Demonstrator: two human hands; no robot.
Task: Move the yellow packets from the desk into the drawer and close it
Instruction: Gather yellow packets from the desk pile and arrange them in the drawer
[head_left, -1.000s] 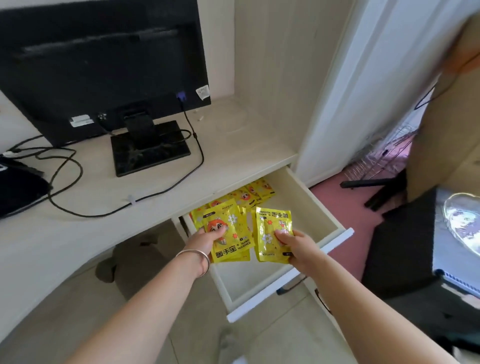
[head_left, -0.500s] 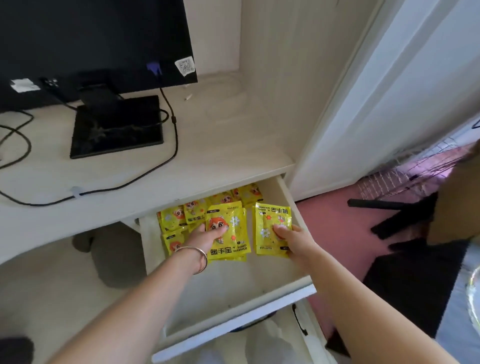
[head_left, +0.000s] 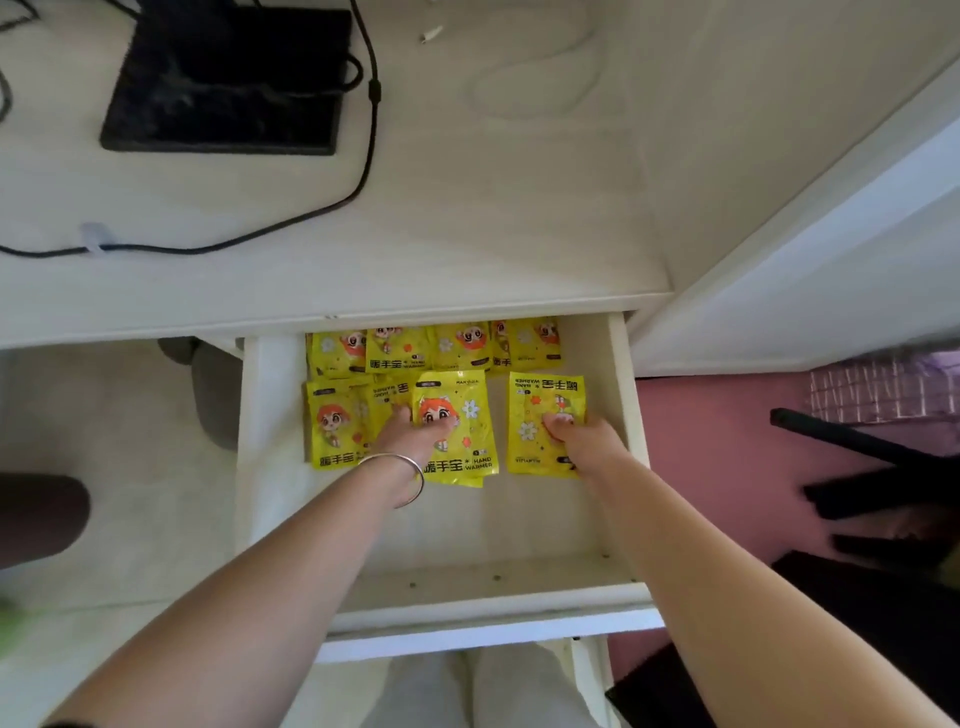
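Left hand (head_left: 410, 439), right hand (head_left: 584, 441) curled on packets (head_left: 524, 400)

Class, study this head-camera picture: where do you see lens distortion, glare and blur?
Head view: the wide lens bows the desk edge and splays the drawer walls; daylight washes out the desktop; slight glare on the glossy yellow packets, print readable; the lower left corner is blurred.
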